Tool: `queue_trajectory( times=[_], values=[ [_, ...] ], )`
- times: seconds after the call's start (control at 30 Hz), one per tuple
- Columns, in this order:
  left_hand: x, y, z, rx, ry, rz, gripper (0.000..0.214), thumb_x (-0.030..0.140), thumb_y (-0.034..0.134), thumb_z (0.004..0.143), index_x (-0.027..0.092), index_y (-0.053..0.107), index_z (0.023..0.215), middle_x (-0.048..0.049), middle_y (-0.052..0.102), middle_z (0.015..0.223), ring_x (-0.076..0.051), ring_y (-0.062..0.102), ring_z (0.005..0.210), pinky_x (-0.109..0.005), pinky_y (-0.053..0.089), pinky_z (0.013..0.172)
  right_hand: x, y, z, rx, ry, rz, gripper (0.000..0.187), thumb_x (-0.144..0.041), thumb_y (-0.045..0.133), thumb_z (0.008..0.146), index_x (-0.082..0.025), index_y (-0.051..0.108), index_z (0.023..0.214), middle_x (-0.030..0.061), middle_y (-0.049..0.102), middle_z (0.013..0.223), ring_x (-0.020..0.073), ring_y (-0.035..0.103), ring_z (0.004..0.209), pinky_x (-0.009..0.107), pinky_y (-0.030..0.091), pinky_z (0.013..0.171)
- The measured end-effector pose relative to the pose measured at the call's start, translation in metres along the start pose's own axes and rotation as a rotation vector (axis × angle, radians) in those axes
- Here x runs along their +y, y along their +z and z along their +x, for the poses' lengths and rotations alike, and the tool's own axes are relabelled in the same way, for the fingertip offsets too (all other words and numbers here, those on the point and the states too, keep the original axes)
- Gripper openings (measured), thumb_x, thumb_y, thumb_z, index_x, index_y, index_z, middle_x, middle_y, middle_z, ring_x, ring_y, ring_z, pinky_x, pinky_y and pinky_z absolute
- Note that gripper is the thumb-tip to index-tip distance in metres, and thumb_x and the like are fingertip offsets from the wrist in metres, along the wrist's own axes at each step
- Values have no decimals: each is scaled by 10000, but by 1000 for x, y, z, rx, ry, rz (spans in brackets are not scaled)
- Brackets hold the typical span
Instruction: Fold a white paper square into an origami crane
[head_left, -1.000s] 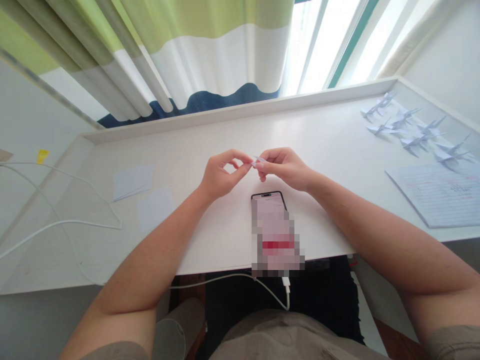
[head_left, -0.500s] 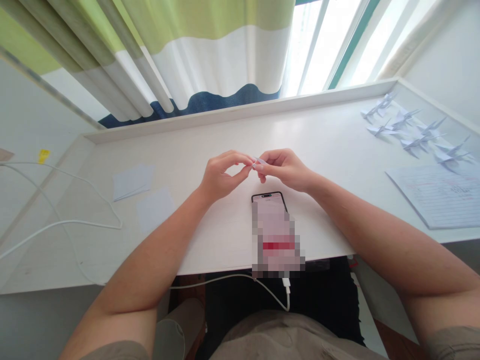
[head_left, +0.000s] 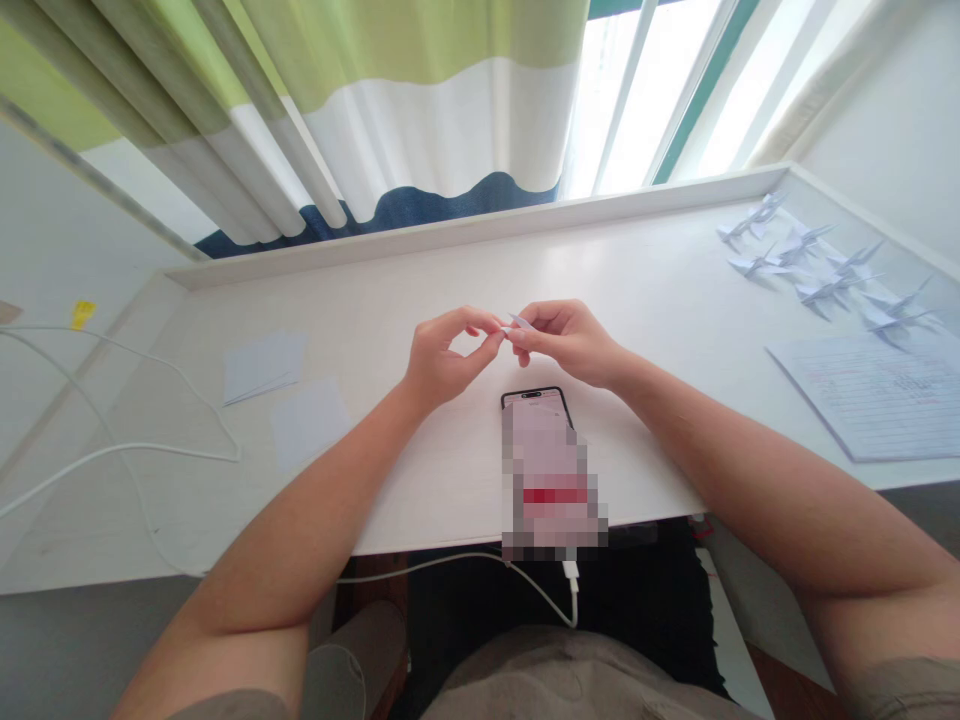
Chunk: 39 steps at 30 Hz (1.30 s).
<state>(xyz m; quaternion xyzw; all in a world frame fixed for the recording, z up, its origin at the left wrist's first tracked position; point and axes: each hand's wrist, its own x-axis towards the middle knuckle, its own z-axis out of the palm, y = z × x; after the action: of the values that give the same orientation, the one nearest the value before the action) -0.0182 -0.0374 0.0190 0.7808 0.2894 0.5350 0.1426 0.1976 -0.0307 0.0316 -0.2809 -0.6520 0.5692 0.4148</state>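
A small folded piece of white paper (head_left: 519, 321) is pinched between my two hands above the middle of the white desk (head_left: 420, 480). My left hand (head_left: 448, 350) closes thumb and forefinger on its left end. From the other side my right hand (head_left: 564, 335) grips it, thumb in front and fingers curled behind. The fingers cover most of the paper, and only a pointed flap shows. Just below the hands lies a phone (head_left: 536, 410) with a blurred screen and a white charging plug (head_left: 571, 570).
Several folded paper cranes (head_left: 829, 285) stand at the back right, behind a lined paper pad (head_left: 877, 400). Loose white sheets (head_left: 262, 365) lie on the left, near a white cable (head_left: 187, 450). A raised rim (head_left: 480, 228) runs along the desk's back, below a curtain (head_left: 450, 110).
Both hands stay almost in place, still pinching the folded paper. The left fingertips have shifted slightly on it, and the view has moved a little.
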Motion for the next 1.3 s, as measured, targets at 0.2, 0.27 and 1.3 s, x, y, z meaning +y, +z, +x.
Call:
queue_trajectory(
  times=[0.2, 0.27, 1.3],
  values=[
    [3, -1, 1, -31, -2, -33, 66, 226, 765, 968, 210, 753, 904, -49, 853, 999, -170, 808, 906, -291, 604, 760, 0, 0, 0, 31, -9, -4, 421, -589, 910, 833, -203, 749, 791, 0, 705, 731, 146, 647, 674, 334, 550, 693],
    [4, -1, 2, -32, -14, -54, 79, 234, 759, 973, 213, 757, 898, -53, 847, 1013, -172, 801, 920, -298, 604, 765, 0, 0, 0, 38, -16, -9, 414, -584, 916, 828, -205, 753, 793, 0, 707, 739, 145, 647, 672, 334, 554, 690],
    [7, 5, 4, 17, -320, -181, 83, 268, 794, 926, 216, 751, 878, -56, 820, 1029, -171, 773, 927, -321, 614, 771, 11, 1, 4, 118, -124, -147, 408, -601, 836, 907, -203, 760, 851, 2, 700, 777, 122, 627, 641, 313, 579, 637]
  ],
)
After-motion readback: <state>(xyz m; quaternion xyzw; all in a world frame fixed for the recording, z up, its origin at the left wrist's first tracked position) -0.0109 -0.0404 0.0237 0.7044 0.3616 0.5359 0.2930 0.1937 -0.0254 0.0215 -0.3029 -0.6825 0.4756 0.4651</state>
